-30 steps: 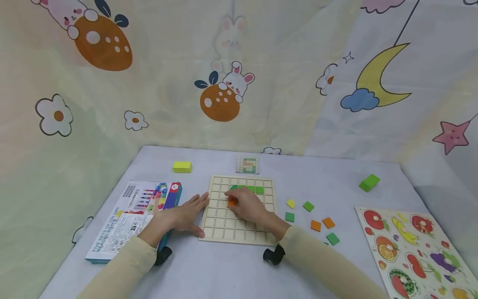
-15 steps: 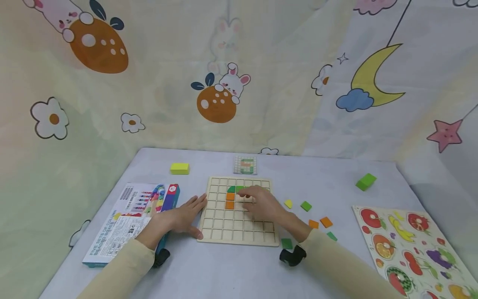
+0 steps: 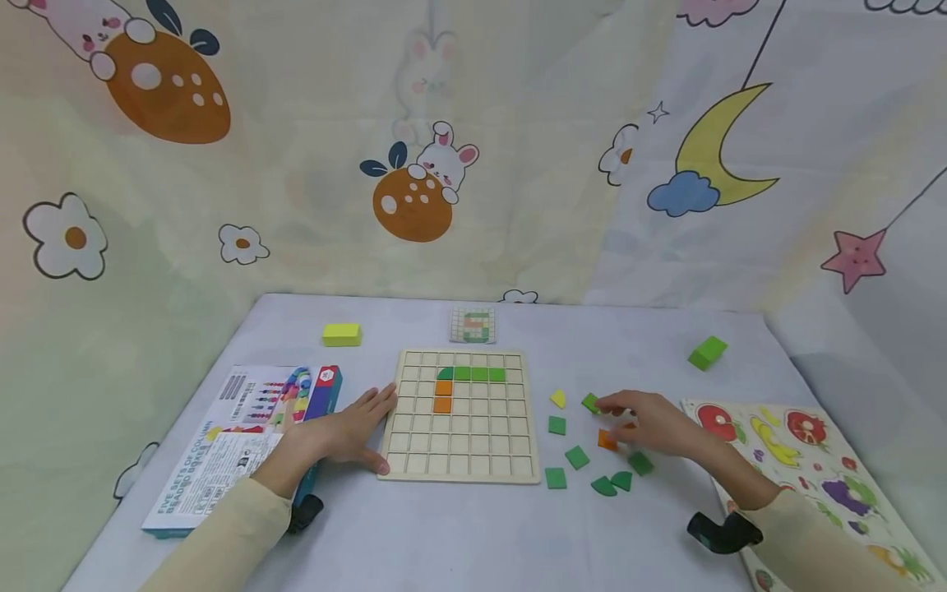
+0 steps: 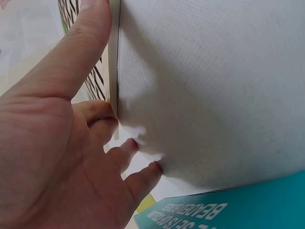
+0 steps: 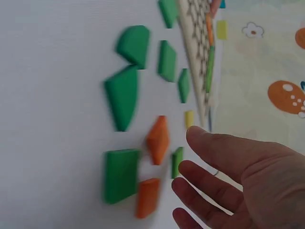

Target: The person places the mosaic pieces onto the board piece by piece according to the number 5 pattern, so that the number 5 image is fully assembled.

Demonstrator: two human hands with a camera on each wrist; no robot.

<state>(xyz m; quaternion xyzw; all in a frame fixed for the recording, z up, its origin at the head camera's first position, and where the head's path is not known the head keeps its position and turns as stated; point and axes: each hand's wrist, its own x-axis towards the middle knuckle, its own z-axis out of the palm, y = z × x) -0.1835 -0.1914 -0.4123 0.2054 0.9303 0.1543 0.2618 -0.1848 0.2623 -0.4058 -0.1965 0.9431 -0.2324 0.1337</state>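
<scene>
My left hand [image 3: 344, 432] lies with extended fingers along the left edge of the wooden grid board [image 3: 459, 450], thumb at its near corner. In the left wrist view, the thumb [image 4: 83, 45] presses the board's edge. On the board, a dark green quarter-round tile [image 3: 445, 373] starts a row of light green square tiles [image 3: 479, 374], with two orange square tiles [image 3: 442, 396] below it. My right hand [image 3: 654, 423] hovers over loose tiles, fingers loosely bent and nothing between them. Its fingertips are close to a light green tile [image 5: 177, 162] and an orange tile [image 5: 158, 140].
Several dark green tiles [image 3: 577, 457] and a yellow tile [image 3: 558, 399] lie right of the board. A small pattern card [image 3: 473, 326] lies behind it. A box [image 3: 237, 444] is at left, a fruit-picture board [image 3: 843, 460] at right. Yellow [image 3: 341, 335] and green blocks [image 3: 707, 353] stand farther back.
My right hand has left the orange tiles on the board and moved right, over the loose tiles. The left hand stays at the board's edge. The head view has turned slightly right.
</scene>
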